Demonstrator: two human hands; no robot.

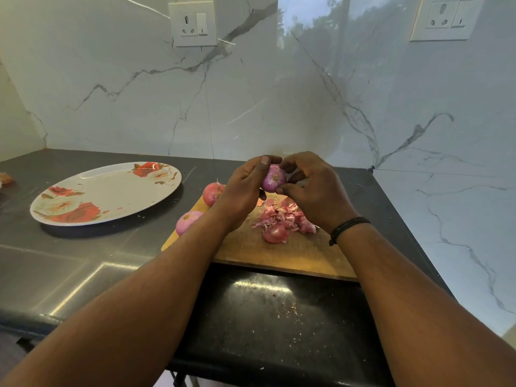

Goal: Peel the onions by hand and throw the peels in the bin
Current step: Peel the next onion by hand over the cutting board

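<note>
Dark stone worktop [83, 275] ran under a white marble-look wall w/ grey veins; two socket plates up top, one at left-centre [192, 23], one at far right [446, 19]. Far left edge: small orange scrap [5, 178], too cut off to ID. Next, a white oval plate [111, 196] w/ red rose print sat flat on the worktop, nothing on it. Right of the plate, a wooden cutting board [293, 255] lay on the worktop. On its left part were two onions: an unpeeled reddish onion [212, 192] at the back corner, and a pinker peeled-looking onion [188, 220] nearer the front edge, both partly hidden by the left forearm. Left hand [243, 191] was raised above the board, fingers curled round the held onion [274, 178] from the left, thumb up on top. Held onion was purple-pink, in the air btwn both hands, above the board's back part. Right hand [312, 191] gripped it from the right, fingers curled over its top, thumb tip pressed at its lower side. Black band [347, 229] on right wrist. Below the hands, a pile of pink peels [282, 219] lay on the board's centre. Small peel flecks [287, 310] scattered on the worktop in front of the board.
</note>
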